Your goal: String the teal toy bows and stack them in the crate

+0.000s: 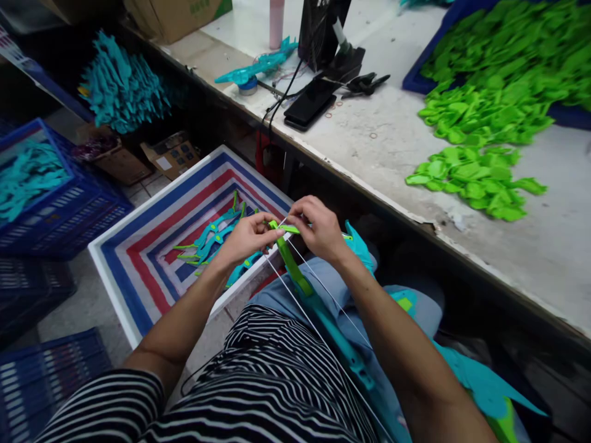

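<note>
Across my lap lies a teal plastic toy bow (330,323) with a green limb (292,266) at its upper end. My left hand (249,239) is closed, pinching the green tip of that limb. Close beside it, my right hand (318,229) is closed with the fingertips at the white string (295,298), near a short green piece (290,229) between the hands. Two lengths of string run down along the bow. More teal and green parts (360,246) rest on and beside my legs; their full shape is partly hidden by my right arm.
A striped-lined tray (152,271) holding teal and green pieces stands at left. The worktable (369,154) carries loose green parts (480,178), a blue crate (418,80), a black phone (310,104) and pliers (364,85). Blue crates (78,203) stand further left.
</note>
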The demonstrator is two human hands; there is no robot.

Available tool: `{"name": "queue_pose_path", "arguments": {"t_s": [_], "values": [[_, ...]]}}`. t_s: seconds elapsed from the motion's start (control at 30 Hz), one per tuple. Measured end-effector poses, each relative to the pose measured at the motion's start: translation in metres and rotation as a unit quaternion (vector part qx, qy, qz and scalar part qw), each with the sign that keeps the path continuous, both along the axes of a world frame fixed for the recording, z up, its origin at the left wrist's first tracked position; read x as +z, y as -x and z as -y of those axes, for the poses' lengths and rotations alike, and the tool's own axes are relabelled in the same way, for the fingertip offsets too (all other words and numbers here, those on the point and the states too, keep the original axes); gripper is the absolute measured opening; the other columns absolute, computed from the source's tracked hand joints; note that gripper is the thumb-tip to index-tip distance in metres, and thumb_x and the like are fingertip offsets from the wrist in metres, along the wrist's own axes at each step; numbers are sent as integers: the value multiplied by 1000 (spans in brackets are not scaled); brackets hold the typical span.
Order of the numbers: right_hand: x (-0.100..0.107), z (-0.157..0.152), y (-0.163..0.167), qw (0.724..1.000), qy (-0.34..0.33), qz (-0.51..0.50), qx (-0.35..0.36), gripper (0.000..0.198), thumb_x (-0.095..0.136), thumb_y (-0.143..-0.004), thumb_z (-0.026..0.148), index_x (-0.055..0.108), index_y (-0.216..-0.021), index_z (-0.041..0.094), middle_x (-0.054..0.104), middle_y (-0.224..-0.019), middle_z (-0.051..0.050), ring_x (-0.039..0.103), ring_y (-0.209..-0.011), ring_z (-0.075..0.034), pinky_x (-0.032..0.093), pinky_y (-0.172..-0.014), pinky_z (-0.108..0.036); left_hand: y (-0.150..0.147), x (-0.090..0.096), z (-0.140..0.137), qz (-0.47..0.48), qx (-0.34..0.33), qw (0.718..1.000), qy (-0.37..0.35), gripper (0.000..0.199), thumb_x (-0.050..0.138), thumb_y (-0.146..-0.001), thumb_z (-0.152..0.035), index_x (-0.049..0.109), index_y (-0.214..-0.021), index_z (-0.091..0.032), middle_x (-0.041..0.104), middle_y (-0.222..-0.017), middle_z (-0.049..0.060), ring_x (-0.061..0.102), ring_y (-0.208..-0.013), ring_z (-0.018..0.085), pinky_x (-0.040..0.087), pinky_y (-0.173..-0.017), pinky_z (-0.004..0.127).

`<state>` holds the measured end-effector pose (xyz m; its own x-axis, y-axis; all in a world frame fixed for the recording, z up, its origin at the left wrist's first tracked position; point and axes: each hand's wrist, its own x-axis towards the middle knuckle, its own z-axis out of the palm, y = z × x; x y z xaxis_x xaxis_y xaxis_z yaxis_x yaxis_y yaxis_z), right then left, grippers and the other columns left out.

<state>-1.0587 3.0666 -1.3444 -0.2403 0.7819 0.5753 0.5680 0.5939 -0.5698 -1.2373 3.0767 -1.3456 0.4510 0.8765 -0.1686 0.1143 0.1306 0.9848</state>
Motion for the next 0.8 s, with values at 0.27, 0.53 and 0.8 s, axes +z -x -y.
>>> {"name": "queue_pose_path", "arguments": {"t_s": [0.27, 0.53, 0.8], "values": [[1, -24, -52, 931, -67, -131, -335, 8, 55, -81, 21, 54, -74, 19, 54, -75, -4, 50, -70, -15, 43, -61, -28, -14, 0, 6, -77, 42, 949, -304, 17, 51, -75, -11, 65, -80, -18, 67, -87, 3, 59, -86, 14, 46, -82, 29], [7, 42, 36, 984, -116, -50, -124, 9, 52, -88, 18, 56, -81, 22, 57, -90, -6, 54, -96, -22, 45, -86, -43, -19, 31, -19, 47, -44, 997, 46, 18, 60, -78, -28, 70, -75, -13, 68, -75, 4, 61, -74, 13, 48, -73, 28], [-17, 33, 46, 982, -47, -130, -129, 9, 50, -89, 20, 57, -84, 20, 56, -90, -7, 56, -87, -19, 50, -77, -37, -9, 60, -7, -61, 66, 989, -114, 10, 61, -70, -5, 63, -65, -13, 60, -58, -1, 54, -53, 7, 41, -51, 18]]}}
